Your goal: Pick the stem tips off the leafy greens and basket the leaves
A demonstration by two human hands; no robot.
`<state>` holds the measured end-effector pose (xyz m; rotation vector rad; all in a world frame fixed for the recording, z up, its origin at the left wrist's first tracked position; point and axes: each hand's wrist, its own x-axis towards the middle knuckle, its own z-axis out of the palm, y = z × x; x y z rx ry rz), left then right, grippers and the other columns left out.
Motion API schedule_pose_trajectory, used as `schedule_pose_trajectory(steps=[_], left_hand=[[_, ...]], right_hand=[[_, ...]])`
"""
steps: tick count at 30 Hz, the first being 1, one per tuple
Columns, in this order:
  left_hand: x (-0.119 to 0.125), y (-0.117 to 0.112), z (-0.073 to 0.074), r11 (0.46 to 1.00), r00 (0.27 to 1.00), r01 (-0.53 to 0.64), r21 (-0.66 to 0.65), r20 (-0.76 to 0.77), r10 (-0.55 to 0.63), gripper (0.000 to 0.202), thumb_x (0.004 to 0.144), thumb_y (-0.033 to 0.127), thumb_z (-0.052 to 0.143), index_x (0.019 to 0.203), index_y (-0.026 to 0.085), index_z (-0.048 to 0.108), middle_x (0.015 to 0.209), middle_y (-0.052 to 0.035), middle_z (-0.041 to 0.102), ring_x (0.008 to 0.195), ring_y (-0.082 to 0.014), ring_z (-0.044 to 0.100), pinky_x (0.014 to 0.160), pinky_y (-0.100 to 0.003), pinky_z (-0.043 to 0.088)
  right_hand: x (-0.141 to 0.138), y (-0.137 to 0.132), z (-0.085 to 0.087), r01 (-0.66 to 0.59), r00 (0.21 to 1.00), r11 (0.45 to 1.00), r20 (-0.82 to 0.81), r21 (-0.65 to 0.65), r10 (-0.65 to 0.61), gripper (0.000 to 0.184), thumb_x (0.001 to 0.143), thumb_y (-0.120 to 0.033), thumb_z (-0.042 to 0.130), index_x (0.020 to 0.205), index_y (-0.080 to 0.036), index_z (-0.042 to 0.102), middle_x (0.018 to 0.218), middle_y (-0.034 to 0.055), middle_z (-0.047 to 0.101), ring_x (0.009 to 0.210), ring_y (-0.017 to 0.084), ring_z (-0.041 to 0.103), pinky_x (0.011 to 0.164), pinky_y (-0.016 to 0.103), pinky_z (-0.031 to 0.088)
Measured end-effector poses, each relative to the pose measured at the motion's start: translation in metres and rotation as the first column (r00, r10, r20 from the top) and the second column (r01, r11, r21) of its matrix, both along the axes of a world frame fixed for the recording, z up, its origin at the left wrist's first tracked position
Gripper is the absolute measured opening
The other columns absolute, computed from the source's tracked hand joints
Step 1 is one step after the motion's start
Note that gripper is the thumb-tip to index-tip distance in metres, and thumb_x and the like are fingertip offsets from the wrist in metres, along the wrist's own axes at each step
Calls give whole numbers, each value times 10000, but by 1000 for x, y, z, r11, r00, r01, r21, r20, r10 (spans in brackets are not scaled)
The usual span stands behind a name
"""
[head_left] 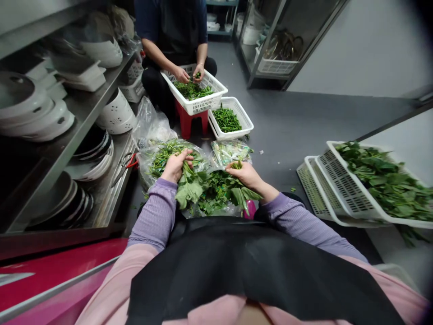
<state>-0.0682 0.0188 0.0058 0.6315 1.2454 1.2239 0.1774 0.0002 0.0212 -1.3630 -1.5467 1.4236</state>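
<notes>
My left hand (176, 167) is closed round a bunch of leafy greens (189, 188), its broad leaves hanging below the fingers. Opposite it, my right hand (249, 176) pinches the stems of some more leafy greens (244, 195), whose leaves droop toward my lap. Between and beneath both hands lies a heap of loose greens (216, 195) on clear plastic. Beyond my left hand, thin green stems (165, 155) fill an opened plastic bag (146, 174). A wrapped bundle (230, 152) lies just past my right hand.
Across from me, a person (171, 40) handles green peppers over a white basket (203, 106) on a red stool (191, 124). Another basket (250, 124) holds peppers. Greens overflow a basket (355, 187) at right. Left, a metal shelf (84, 122) carries dishes, with red-handled scissors (130, 162) at its edge.
</notes>
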Motion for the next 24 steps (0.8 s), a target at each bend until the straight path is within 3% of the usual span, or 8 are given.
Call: schedule_pose_trajectory(steps=[2, 4, 8, 12, 14, 17, 21, 24], left_hand=[[12, -6, 4, 977, 953, 205, 50, 219, -211, 334, 821, 383, 531, 945, 81, 603, 726, -72, 633, 608, -129, 613, 617, -278, 520], [27, -12, 6, 936, 875, 332, 114, 333, -351, 368, 815, 413, 531, 982, 94, 609, 856, -112, 657, 784, -180, 641, 714, -317, 525], [48, -21, 5, 886, 795, 408, 222, 391, -464, 424, 781, 456, 564, 1048, 130, 613, 1043, -128, 644, 977, -216, 604, 834, -328, 491], [57, -26, 3, 858, 782, 440, 266, 356, -512, 446, 726, 448, 634, 1042, 133, 639, 1081, -122, 637, 1040, -219, 575, 893, -299, 454], [58, -28, 3, 849, 788, 458, 263, 321, -525, 430, 710, 419, 661, 1025, 127, 653, 1088, -120, 636, 1033, -213, 578, 886, -281, 453], [57, -28, 2, 864, 804, 447, 233, 320, -502, 399, 698, 386, 679, 1007, 133, 661, 1081, -120, 640, 1005, -210, 591, 853, -285, 471], [57, -23, -1, 919, 851, 353, 178, 348, -394, 327, 702, 329, 680, 967, 138, 657, 993, -115, 666, 918, -182, 627, 800, -297, 494], [52, -16, -6, 967, 946, 229, 110, 210, -248, 256, 718, 288, 654, 901, 109, 645, 780, -90, 676, 698, -147, 645, 673, -277, 507]], right_hand=[[-11, -4, 6, -23, 998, 997, 60, 74, 19, 283, 633, -366, 641, 783, -126, 646, 674, 11, 597, 608, 114, 497, 651, 270, 388], [-25, -6, 12, -77, 990, 987, 125, 138, 60, 287, 654, -361, 624, 814, -127, 666, 702, 21, 619, 641, 127, 524, 677, 279, 399], [-47, -3, 12, -160, 986, 972, 69, 172, 150, 230, 621, -323, 664, 751, -134, 657, 818, 38, 645, 770, 147, 563, 771, 287, 408], [-51, -6, 3, -83, 980, 997, -180, 7, 83, 229, 612, -311, 668, 743, -135, 603, 773, 17, 619, 718, 119, 542, 755, 275, 414], [-50, -9, 1, -70, 974, 994, -220, -83, 50, 249, 624, -336, 659, 753, -136, 584, 682, -8, 583, 642, 104, 508, 708, 269, 411], [-47, -10, 1, -64, 964, 992, -265, -110, 33, 284, 616, -366, 661, 764, -141, 570, 675, -13, 567, 633, 102, 491, 685, 262, 401], [-37, -3, -2, 56, 956, 995, -285, -78, -76, 301, 651, -424, 615, 772, -160, 538, 647, -28, 509, 604, 96, 449, 632, 247, 377], [-22, 4, -7, 160, 957, 987, -243, -13, -159, 303, 677, -457, 586, 692, -177, 471, 587, -48, 402, 559, 83, 365, 582, 237, 339]])
